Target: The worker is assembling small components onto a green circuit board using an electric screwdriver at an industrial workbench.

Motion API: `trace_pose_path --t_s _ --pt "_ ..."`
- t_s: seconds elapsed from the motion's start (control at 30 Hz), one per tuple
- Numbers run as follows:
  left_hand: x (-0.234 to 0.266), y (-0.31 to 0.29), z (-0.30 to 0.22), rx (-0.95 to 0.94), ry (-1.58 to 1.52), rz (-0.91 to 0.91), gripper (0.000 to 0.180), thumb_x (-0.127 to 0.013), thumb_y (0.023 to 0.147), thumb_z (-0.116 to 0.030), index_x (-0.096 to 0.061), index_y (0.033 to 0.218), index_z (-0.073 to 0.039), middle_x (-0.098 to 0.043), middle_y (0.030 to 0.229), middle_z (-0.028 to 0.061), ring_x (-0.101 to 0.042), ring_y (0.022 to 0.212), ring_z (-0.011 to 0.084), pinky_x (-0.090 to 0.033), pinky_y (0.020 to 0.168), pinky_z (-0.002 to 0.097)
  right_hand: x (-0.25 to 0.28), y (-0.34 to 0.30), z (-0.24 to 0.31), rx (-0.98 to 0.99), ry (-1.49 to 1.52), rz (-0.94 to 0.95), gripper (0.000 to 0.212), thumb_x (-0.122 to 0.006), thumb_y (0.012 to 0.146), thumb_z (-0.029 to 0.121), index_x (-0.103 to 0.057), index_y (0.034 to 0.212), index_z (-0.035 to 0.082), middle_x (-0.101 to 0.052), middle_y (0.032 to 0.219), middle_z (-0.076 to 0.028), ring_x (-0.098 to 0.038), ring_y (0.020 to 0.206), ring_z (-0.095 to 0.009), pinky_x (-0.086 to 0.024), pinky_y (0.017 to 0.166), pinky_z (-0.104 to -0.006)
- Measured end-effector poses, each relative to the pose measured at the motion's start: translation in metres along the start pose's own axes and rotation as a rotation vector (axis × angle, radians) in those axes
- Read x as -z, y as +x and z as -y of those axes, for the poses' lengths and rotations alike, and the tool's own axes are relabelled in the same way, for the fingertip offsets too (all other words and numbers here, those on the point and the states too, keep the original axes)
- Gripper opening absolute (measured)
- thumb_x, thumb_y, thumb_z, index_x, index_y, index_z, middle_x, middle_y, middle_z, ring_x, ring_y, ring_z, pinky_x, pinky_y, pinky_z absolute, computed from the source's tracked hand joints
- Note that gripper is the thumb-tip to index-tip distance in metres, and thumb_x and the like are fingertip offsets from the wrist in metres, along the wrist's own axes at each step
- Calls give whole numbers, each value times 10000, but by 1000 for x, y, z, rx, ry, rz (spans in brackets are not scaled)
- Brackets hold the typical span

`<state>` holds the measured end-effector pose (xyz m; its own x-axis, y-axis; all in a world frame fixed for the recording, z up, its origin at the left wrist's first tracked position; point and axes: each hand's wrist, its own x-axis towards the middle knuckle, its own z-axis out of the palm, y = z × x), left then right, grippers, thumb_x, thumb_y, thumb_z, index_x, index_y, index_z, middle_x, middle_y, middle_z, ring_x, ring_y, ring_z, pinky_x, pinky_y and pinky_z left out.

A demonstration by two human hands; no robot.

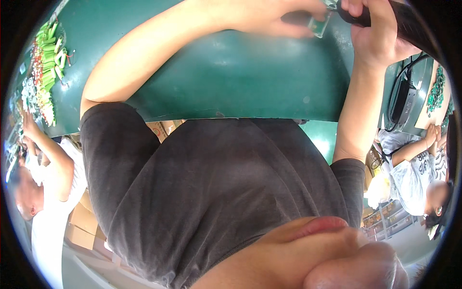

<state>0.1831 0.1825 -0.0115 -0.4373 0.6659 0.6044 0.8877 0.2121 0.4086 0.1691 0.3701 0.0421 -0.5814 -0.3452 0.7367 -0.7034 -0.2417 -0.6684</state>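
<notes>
At the top edge of the head view, my left hand (288,18) reaches across and is smeared by motion. Its thumb and fingers close on a small clear-and-green piece (318,27), which looks like a plastic case or a small board. Beside it, my right hand (378,41) wraps round a thick black handheld tool (411,24), its rounded front end close to the piece. What kind of tool it is, I cannot make out. Both hands are above the green tabletop (240,82).
Green cylindrical cells with wires (48,58) lie piled at the left. A black power adapter (403,103) with its cable rests at the right, near a board holding small green parts (435,91). Co-workers sit at both sides; cardboard boxes (82,226) stand behind.
</notes>
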Motion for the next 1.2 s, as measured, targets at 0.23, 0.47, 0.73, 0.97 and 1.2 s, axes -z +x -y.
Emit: trace_pose_path --t_s 0.23,0.47,0.73,0.97,1.2 --pt "5 2 -5 27 28 55 326 -823 752 -235 -692 996 -64 -523 1404 272 -564 1251 422 -464 1057 497 -3 -7 0 -15 -52 -107 570 -596 959 12 -327 1461 45 -531 721 -51 -499 520 -108 -446 525 -235" --pt "8 7 -8 100 -4 84 497 -818 760 -254 -616 1166 -50 -532 1388 241 -558 1238 426 -467 1050 494 -3 -9 0 -44 -68 -133 587 -608 940 15 -330 1457 -4 -561 713 -47 -513 550 -94 -437 553 -212" --pt "5 2 -5 91 -6 57 639 -820 768 -271 -562 1297 -24 -531 1395 227 -550 1251 418 -462 1054 491 -1 -8 -1 -31 -8 -124 590 -601 935 5 -331 1459 -16 -563 713 -42 -517 551 -96 -445 556 -216" --pt "8 6 -7 117 -15 100 637 -815 778 -280 -570 1314 -39 -523 1412 226 -553 1241 420 -464 1050 486 3 -15 -10 -46 -26 -174 560 -595 936 -3 -349 1437 -26 -562 713 -43 -521 552 -98 -453 558 -220" --pt "9 7 -8 126 12 113 624 -820 777 -280 -581 1302 -40 -524 1410 221 -553 1247 415 -464 1048 490 3 -9 -2 -31 -39 -106 513 -602 939 6 -391 1405 -23 -567 716 -35 -532 561 -91 -461 564 -218"
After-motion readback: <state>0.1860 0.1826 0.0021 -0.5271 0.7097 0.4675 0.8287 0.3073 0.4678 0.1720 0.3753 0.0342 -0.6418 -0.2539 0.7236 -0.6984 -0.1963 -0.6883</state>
